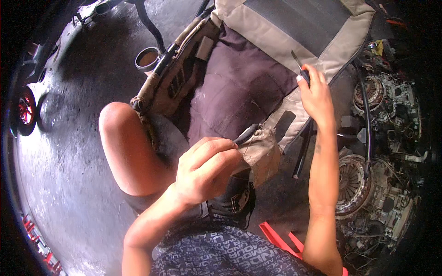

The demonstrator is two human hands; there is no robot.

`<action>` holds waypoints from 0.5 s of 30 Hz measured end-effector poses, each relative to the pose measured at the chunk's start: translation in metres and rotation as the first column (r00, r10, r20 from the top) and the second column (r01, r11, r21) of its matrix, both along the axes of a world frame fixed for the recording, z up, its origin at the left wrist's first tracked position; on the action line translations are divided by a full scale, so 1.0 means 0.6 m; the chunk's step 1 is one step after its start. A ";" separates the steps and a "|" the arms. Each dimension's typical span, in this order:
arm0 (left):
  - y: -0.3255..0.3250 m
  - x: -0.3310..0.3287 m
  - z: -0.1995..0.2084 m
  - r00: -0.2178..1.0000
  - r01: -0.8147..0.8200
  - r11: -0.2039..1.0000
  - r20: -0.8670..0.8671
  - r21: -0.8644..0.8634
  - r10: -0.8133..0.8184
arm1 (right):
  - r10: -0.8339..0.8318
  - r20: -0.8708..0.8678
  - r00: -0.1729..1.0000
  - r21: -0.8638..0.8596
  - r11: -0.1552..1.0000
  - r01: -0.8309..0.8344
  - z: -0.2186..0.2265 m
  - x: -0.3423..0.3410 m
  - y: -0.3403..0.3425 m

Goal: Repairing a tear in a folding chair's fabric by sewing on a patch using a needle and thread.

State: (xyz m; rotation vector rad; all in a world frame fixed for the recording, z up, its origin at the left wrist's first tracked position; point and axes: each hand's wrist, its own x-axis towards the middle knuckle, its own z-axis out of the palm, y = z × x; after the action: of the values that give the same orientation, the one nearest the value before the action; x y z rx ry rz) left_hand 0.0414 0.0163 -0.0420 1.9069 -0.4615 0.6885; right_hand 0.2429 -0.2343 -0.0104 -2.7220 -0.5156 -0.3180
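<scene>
A car seat (294, 23) lies on the concrete floor in front of me, its beige and grey cover (258, 152) peeled back over dark purple padding (239, 87). My left hand (207, 170) pinches a folded edge of that cover near my knee. My right hand (315, 94) is raised over the seat's right side, closed around a small dark-handled cutting tool (299, 64) whose blade points up and away.
My bare knee (122, 138) rests left of the seat. A round metal can (147, 59) stands at the seat's far left. Clutch discs (352, 184) and engine parts with wires pile up on the right. A red wheel (25, 110) sits at the far left, red plastic pieces (281, 239) near my lap.
</scene>
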 end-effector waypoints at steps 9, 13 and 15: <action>-0.007 -0.002 0.001 0.997 -0.010 1.000 -0.071 -0.006 0.009 | 0.068 0.239 0.969 -0.097 0.994 -0.046 -0.011 -0.031 0.014; -0.005 0.001 -0.003 0.999 -0.026 1.000 -0.028 0.000 0.026 | 0.505 -0.050 0.862 0.448 0.782 -0.433 0.094 -0.158 0.096; -0.012 0.006 0.002 1.000 -0.010 1.000 -0.022 -0.005 0.010 | 0.538 -0.118 0.834 0.446 0.780 -0.440 0.100 -0.178 0.103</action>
State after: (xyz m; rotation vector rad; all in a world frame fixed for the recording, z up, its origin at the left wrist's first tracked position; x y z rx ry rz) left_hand 0.0451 0.0091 -0.0408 1.9114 -0.4361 0.6737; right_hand 0.1360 -0.1727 0.0497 -2.0856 -0.9496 0.0480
